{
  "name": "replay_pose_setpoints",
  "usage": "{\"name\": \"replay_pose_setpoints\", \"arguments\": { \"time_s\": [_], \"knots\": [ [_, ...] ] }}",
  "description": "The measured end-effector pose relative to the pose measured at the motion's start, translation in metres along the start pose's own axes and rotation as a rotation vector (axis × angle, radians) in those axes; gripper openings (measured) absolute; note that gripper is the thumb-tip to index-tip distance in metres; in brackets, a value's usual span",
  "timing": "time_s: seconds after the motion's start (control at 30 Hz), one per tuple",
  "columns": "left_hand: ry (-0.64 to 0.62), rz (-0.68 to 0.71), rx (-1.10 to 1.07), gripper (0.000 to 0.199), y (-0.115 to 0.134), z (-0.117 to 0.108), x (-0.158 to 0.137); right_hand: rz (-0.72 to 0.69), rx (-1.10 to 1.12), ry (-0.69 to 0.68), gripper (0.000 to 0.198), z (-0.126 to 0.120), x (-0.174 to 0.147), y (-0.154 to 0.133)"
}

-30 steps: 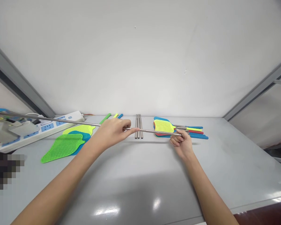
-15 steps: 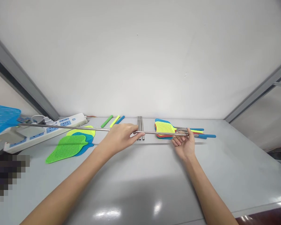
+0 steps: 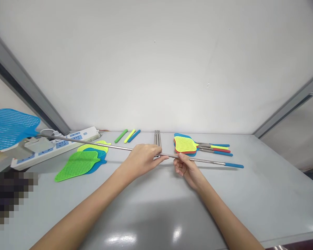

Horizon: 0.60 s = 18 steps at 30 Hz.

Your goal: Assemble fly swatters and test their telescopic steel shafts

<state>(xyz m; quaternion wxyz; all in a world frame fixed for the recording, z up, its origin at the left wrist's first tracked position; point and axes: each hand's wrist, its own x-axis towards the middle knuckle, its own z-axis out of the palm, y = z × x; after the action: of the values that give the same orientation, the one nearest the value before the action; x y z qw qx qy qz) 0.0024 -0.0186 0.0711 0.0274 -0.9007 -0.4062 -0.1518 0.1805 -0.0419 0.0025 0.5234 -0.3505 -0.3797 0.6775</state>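
A long fly swatter (image 3: 114,147) spans the view, its metal rod extended, with a blue perforated head at the far left and a blue grip at the right end. My left hand (image 3: 143,158) pinches the rod near its middle. Farther right along the same rod, my right hand (image 3: 186,168) is closed on it, palm turned up, short of the blue grip. Behind my hands stand several bare metal rods (image 3: 156,137) lying side by side, partly hidden by my left hand. To their right lies a pile of short fly swatters (image 3: 186,143) with blue, yellow and red parts.
Loose swatter heads (image 3: 79,165) in green, blue and yellow lie on the left of the table (image 3: 151,211). A white power strip (image 3: 86,133) is behind them. Green, yellow and blue grips (image 3: 121,135) lie near the wall. A pixelated dark patch covers the lower left.
My right hand has slid left along the rod, away from the blue grip and nearer my left hand. The swatter's right end has dropped and its blue head has come further into view.
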Motion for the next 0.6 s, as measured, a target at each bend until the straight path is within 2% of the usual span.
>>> {"name": "replay_pose_setpoints", "arguments": {
  "time_s": [0.17,0.3,0.5,0.6],
  "knots": [
    [-0.048,-0.014,-0.057,0.036,-0.004,0.004,0.000,-0.051,0.043,0.088,0.025,-0.003,0.004,0.001],
    [-0.063,-0.095,-0.069,0.040,-0.012,-0.003,-0.001,-0.083,0.142,0.220,0.022,-0.012,0.009,-0.001],
    [-0.067,-0.263,-0.044,0.047,-0.039,-0.025,-0.006,-0.346,0.281,0.483,0.019,-0.043,0.014,-0.015],
    [-0.099,-0.315,-0.029,0.050,-0.049,-0.032,-0.009,-0.460,0.293,0.565,0.022,-0.057,0.012,-0.021]
  ]
}}
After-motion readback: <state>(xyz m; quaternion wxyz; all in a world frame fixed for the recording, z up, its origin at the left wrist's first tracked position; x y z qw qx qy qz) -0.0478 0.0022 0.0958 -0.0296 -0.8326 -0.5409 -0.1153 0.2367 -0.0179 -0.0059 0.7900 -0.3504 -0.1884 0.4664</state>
